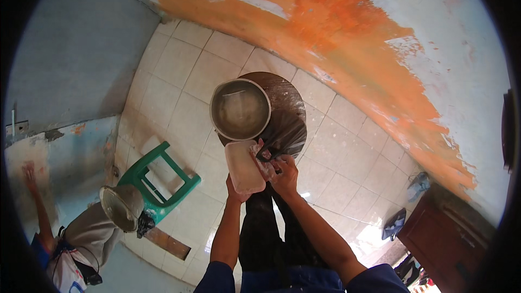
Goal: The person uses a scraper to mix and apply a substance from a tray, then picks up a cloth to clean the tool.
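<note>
My left hand (236,189) is closed on a pale pink plastic container (244,165), held at the near edge of a round dark tabletop (282,92). My right hand (285,176) has its fingers curled on a pink, white-smeared object (262,164) beside the container; its exact form is unclear. A crumpled black plastic sheet or bag (285,135) lies just beyond my right fingers. A metal pot (240,109) with cloudy contents stands on the tabletop.
A green plastic stool (173,198) is at left with a dirty bucket (121,209). A co-worker's arm (40,206) reaches to the left wall. An orange-patched wall (347,43) borders the tiled floor (190,87). A brown cabinet (439,239) and bags (393,225) are at lower right.
</note>
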